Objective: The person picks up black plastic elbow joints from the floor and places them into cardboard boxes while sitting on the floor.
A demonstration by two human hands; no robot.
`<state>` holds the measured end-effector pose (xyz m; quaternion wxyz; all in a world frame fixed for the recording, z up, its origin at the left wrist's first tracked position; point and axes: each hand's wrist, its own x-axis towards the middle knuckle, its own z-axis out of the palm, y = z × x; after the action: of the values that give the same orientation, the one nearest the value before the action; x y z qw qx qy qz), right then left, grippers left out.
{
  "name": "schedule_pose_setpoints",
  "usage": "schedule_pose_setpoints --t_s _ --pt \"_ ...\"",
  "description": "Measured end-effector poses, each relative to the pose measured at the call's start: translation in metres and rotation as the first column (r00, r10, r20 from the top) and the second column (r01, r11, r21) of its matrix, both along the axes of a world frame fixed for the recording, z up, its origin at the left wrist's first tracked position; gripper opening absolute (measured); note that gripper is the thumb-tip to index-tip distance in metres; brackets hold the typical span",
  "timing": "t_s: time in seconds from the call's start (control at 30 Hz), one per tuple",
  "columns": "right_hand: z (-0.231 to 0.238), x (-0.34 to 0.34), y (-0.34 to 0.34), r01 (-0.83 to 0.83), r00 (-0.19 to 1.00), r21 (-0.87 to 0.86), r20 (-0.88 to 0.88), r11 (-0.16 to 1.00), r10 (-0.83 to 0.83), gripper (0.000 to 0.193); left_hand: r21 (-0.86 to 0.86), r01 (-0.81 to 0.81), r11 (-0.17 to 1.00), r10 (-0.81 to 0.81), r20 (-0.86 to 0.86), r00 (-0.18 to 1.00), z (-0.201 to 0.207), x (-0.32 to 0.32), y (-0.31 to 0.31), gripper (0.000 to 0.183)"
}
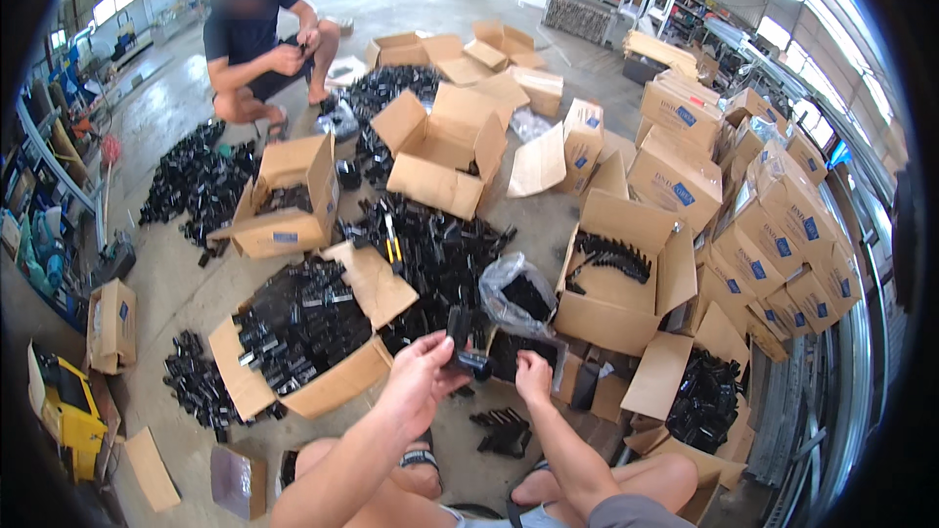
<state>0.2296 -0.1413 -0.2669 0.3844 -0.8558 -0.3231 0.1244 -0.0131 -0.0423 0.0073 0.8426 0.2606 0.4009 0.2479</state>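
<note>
Just left of the clear plastic bag point(516, 291), an open carton point(293, 347) brims with black parts. Below the bag, our left hand point(423, 376) pinches a black part point(462, 337); our right hand point(533, 376) curls, fingertips on its lower end.

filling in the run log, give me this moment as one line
left hand: holds black part | right hand: touching it | open box of black parts: left | co-worker: crouched beyond

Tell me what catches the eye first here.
Heaps of small black plastic parts spread over the concrete floor among open brown cardboard boxes. At bottom centre, the left hand and right hand together hold one black part. Another person crouches at upper left.
</note>
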Motion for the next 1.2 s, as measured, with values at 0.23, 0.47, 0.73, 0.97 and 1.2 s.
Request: schedule_pose_setpoints --t_s 0.23,0.47,0.73,0.97,1.2 --pt "0.207 -0.058 0.012 0.010 0.770 0.490 -0.559 0.872 0.306 0.013 0.171 -0.130 0.977 0.132 0.002 0.991 -0.011 0.011 -0.013 0.030" --pt "0.282 -0.087 0.011 -0.016 0.722 0.613 -0.539 0.790 0.434 0.017 0.535 -0.240 0.810 0.271 0.022 0.962 -0.009 0.022 -0.025 0.030" --pt "0.269 -0.111 0.019 -0.006 0.774 0.641 -0.483 0.767 0.410 0.016 0.725 -0.302 0.619 0.294 0.142 0.945 -0.004 0.025 -0.037 0.034" --pt "0.269 -0.122 0.018 0.114 0.735 0.656 -0.561 0.746 0.381 0.013 0.697 -0.300 0.651 0.294 0.133 0.946 -0.007 0.025 -0.035 0.035" --pt "0.260 -0.125 0.022 0.065 0.810 0.646 -0.480 0.761 0.338 0.015 0.647 -0.341 0.682 0.299 0.178 0.937 -0.005 0.027 -0.034 0.034"
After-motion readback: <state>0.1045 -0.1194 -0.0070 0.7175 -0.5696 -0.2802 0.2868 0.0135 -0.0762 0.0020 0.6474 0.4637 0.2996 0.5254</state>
